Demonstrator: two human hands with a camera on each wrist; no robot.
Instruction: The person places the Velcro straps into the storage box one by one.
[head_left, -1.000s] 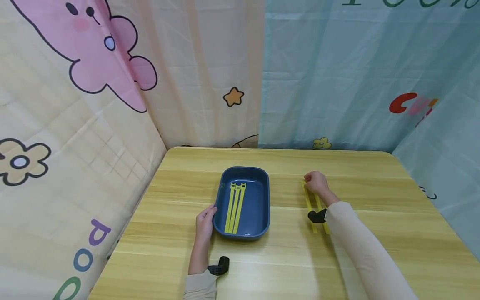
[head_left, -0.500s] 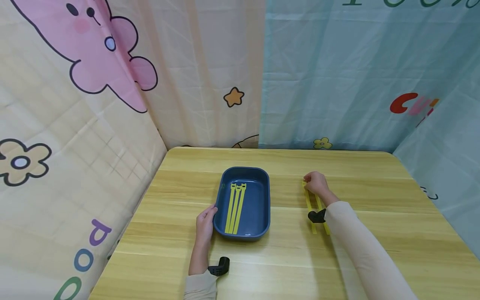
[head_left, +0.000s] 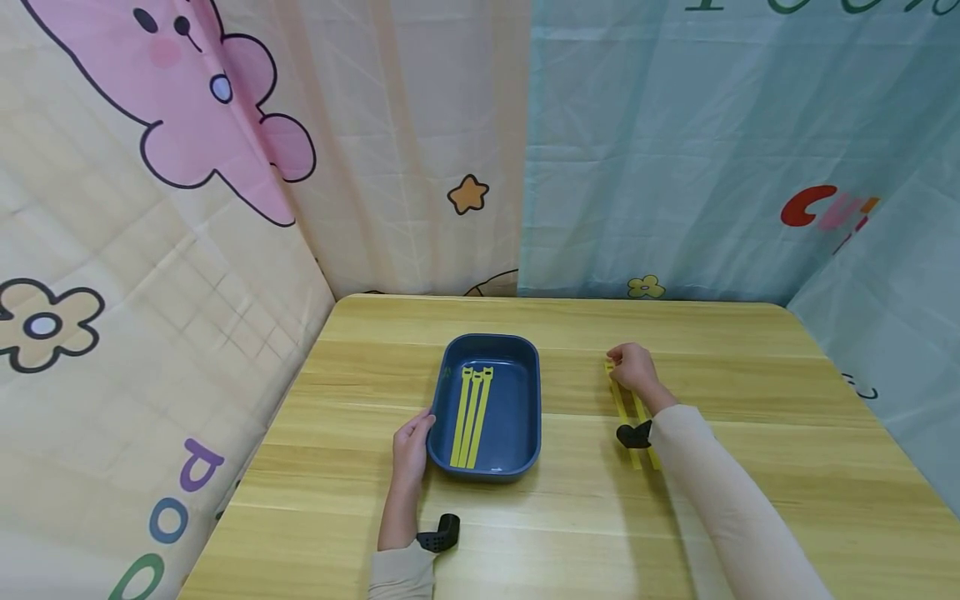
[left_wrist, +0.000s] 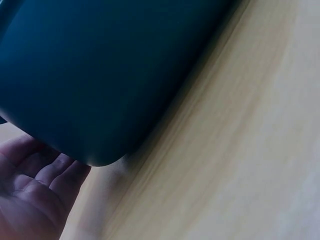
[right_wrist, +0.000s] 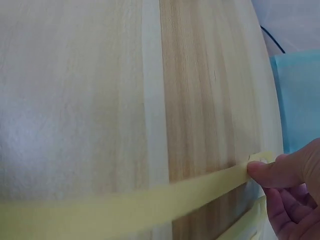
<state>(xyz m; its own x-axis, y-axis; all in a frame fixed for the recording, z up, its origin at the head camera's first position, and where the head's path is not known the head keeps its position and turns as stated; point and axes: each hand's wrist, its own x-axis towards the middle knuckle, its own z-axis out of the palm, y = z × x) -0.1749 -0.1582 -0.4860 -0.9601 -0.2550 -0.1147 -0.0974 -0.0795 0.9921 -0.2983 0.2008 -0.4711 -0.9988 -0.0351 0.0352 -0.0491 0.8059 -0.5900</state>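
Note:
My right hand pinches the slotted head end of a flat yellow cable tie between thumb and fingers. In the right wrist view this tie stretches leftward from the fingertips, close over the table. A second yellow tie lies beside it, partly covered by the wrist. My left hand grips the left side of a dark blue tray, near its front corner. Inside the tray, on its left half, three yellow ties lie side by side, heads at the far end. The left wrist view shows the tray's outer wall above the fingers.
The tray stands on a light wood-grain table. Printed cloth curtains hang behind the table and along both sides. Each wrist carries a black camera mount, the left one hanging just in front of the tray.
The near end of the pinched tie has shifted slightly to the right, closer to the second tie. Both hands and the tray stay almost where they were.

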